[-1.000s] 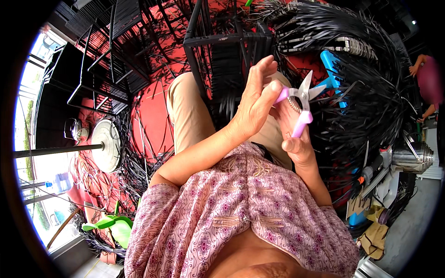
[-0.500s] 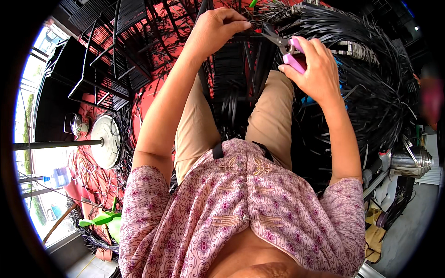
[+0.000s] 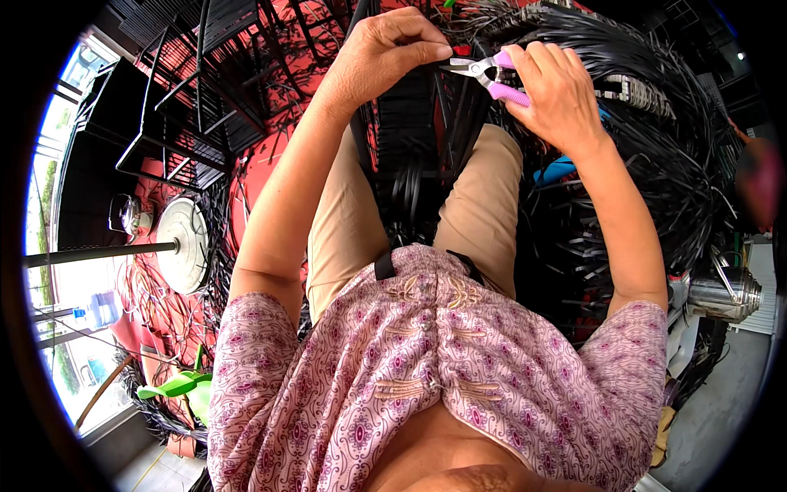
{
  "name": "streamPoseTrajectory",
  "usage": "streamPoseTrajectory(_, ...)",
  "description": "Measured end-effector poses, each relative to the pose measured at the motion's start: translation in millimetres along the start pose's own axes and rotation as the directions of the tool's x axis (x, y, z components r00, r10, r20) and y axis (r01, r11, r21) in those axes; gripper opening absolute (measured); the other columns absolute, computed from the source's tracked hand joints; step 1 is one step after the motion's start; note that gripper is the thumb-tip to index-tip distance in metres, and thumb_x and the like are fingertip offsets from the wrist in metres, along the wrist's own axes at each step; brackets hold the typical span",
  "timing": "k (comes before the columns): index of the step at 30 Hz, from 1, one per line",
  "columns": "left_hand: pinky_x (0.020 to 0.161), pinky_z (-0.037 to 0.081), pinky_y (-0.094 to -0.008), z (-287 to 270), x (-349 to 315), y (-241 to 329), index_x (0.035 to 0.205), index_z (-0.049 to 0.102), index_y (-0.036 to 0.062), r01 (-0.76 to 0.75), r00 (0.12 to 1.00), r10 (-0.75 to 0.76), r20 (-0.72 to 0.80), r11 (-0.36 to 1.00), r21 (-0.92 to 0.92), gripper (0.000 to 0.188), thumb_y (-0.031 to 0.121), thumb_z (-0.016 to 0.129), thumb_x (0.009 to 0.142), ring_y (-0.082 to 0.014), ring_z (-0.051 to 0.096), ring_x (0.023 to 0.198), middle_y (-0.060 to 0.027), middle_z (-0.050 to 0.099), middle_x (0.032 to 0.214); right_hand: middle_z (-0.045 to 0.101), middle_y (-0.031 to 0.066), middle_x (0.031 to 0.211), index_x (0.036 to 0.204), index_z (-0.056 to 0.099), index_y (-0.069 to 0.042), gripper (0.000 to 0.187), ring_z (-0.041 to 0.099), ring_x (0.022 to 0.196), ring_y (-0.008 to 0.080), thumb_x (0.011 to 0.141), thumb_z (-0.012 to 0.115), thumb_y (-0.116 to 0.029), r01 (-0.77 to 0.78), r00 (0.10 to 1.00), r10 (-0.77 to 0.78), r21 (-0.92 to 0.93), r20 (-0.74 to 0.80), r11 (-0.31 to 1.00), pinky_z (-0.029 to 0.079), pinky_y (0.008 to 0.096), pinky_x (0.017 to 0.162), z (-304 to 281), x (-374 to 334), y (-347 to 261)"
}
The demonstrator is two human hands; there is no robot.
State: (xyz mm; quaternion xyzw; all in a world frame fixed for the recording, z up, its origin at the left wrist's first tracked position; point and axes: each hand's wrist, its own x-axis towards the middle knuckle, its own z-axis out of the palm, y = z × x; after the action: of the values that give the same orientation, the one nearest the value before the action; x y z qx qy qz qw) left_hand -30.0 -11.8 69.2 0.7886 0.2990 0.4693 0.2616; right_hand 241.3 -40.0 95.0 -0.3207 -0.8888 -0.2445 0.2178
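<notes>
1. The right hand (image 3: pixel 561 90) is wrapped around the pink snips (image 3: pixel 478 70). The snips point at the left hand (image 3: pixel 389 53), near the top of the black frame (image 3: pixel 402 123).
2. The left thumb and finger are pressed together. I can't tell if they pinch anything.
3. The frame looks partly filled with black bands already. How much is left, I can't tell.
4. One pair of snips, two hands, one silver pot (image 3: pixel 725 293). Loose black strips (image 3: pixel 668 160): too many to count.
</notes>
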Motion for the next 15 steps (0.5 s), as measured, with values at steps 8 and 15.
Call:
streamPoseTrajectory(8, 0.080, 0.049, -0.0240, 4, -2, -1, 0.094, 0.074, 0.0017, 0.071, 0.989, -0.079, -0.128, 0.995, -0.070, 0.007, 0.008, 0.076, 0.090, -0.0076, 0.061, 0.085, 0.0013, 0.068, 0.088, 0.057, 0.0066, 0.089, 0.111, 0.059, -0.007, 0.044, 0.060, 0.083, 0.0249, 0.078, 0.082, -0.024, 0.089, 0.996, -0.089, -0.009, 0.011, 0.996, 0.047, 0.0382, 0.074, 15, 0, 15)
streamPoseTrajectory(15, 0.077, 0.052, -0.0389, -6, -16, 24, 0.095, 0.071, -0.0007, 0.105, 0.965, 0.042, -0.257, 0.841, 0.531, 0.040, 0.038, 0.080, 0.086, -0.0279, 0.066, 0.084, -0.0117, 0.068, 0.088, 0.066, 0.0193, 0.114, 0.127, 0.064, -0.004, 0.067, 0.064, 0.109, 0.0372, 0.081, 0.083, -0.048, -0.485, 0.840, 0.512, 0.177, -0.178, 0.856, 0.051, 0.0437, 0.094, 3, -43, 34)
